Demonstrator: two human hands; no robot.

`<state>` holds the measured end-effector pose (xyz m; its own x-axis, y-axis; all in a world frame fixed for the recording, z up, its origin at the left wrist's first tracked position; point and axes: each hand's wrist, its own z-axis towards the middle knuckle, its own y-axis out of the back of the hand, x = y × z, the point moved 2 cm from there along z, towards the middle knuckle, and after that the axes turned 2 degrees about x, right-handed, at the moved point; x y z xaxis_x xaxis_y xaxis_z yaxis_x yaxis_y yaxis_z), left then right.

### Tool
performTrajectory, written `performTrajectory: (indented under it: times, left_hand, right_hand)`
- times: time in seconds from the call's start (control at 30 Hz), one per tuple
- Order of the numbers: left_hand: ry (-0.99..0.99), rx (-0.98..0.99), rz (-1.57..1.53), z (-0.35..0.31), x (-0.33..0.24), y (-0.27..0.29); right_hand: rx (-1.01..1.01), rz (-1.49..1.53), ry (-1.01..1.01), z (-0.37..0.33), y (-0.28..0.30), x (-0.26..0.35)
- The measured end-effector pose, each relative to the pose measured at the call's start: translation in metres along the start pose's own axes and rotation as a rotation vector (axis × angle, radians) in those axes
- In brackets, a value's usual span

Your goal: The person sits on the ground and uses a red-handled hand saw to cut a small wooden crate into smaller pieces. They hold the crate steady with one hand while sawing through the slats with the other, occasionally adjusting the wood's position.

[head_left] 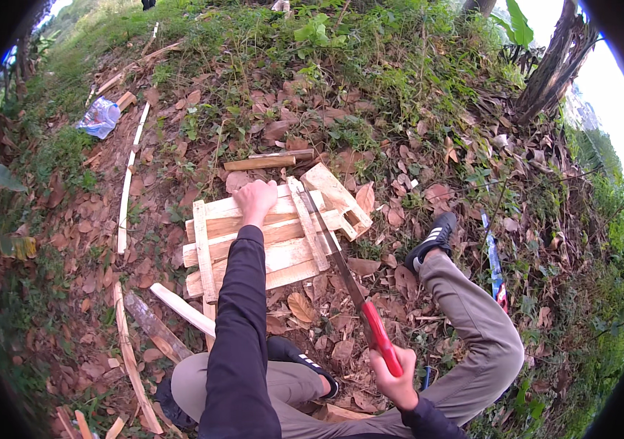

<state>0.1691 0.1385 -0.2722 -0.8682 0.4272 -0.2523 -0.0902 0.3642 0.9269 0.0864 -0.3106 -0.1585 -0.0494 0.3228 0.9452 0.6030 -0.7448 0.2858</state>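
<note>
In front of me lies a panel of pale wooden slats (290,254) joined by two crosspieces. My left hand (255,200) is closed over its far edge, left of the right crosspiece; the fingertips are hidden. My right hand (395,374) grips the red handle of a hand saw (348,276). The saw's long blade slants away to the panel's right end, alongside the right crosspiece, across the slat ends. Whether its teeth are in the wood, I cannot tell. A thick pale wooden block (332,192) sits by the panel's far right corner, at the slat ends.
Loose boards (261,162) lie just past the panel, with long strips (130,179) and offcuts (157,325) to the left. A clear plastic bag (100,118) is farther left. Near my right shoe (435,240) lies a blue object (493,256). Dry leaves and grass cover the ground.
</note>
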Motion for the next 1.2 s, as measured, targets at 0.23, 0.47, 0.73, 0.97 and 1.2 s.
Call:
performTrajectory:
  times: [0.23,0.47,0.73,0.97,1.2]
  left_hand:
    - [0.010,0.021,-0.027,-0.012,-0.004,-0.004]
    - [-0.031,0.013,-0.020,-0.015,-0.014,-0.001]
    - [0.002,-0.045,-0.044,0.003,0.008,-0.002]
    - [-0.009,-0.022,-0.055,-0.014,-0.005,-0.005]
    - [-0.025,-0.048,-0.060,-0.012,-0.007,-0.004]
  right_hand:
    - [-0.013,0.049,0.010,0.063,-0.035,-0.011]
    - [-0.042,0.054,-0.006,0.018,-0.015,-0.005]
    - [-0.009,0.131,-0.028,0.018,-0.014,-0.004]
    - [-0.019,0.071,0.068,0.106,-0.047,-0.017]
    - [-0.056,0.200,-0.036,0.044,-0.017,-0.012]
